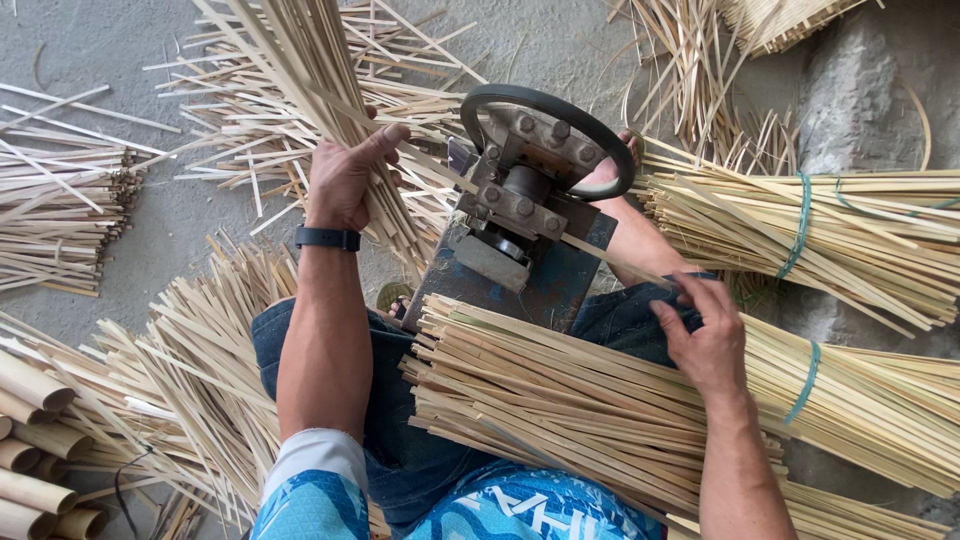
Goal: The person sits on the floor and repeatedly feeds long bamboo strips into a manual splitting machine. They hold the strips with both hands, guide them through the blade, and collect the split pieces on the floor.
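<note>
My left hand (347, 175), with a black band on the wrist, grips a thick handful of thin bamboo strips (305, 70) that fans upward left of a metal splitting machine (520, 210). A black ring tops the machine's bolted grey head. One single strip (440, 170) runs from my left hand through the machine to my right hand (705, 335), which pinches its end at the right. Across my lap, under the right hand, lies a thick bundle of bamboo slats (560, 400).
Bundles of strips tied with green bands (805, 225) lie at the right. Loose strips cover the concrete floor (120, 45) at top and left. Another stack (60, 200) sits far left, and round bamboo tubes (30, 440) are at bottom left.
</note>
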`<state>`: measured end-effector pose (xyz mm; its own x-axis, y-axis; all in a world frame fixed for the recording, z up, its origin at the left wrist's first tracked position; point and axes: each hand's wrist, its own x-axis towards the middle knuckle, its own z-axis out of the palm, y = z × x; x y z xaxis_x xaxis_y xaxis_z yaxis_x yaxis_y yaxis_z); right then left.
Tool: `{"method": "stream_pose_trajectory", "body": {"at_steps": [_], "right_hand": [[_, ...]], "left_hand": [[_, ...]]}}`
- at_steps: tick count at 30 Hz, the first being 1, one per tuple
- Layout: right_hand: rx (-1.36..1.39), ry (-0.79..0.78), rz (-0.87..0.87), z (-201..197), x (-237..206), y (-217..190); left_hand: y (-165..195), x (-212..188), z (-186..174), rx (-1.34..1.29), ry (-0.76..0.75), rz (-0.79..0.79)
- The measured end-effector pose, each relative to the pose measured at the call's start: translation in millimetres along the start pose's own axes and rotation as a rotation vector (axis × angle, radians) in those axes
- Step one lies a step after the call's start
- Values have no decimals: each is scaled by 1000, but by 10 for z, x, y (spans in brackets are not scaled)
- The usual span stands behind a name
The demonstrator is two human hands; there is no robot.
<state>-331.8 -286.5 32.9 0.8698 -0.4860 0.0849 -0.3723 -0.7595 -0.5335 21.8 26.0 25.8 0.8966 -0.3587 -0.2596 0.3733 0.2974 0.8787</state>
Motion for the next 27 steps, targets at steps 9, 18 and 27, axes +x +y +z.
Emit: {"method": "stream_pose_trajectory", "body": {"at_steps": [9, 18, 27], "right_hand": [[-46, -344, -76, 267, -317, 3], [-101, -332, -70, 293, -361, 73], [-151, -324, -166, 320, -253, 318]], "left_hand": [[-34, 93, -57, -152, -34, 60], [481, -155, -521, -299, 110, 280], [631, -1781, -1965, 404, 705, 254]]}}
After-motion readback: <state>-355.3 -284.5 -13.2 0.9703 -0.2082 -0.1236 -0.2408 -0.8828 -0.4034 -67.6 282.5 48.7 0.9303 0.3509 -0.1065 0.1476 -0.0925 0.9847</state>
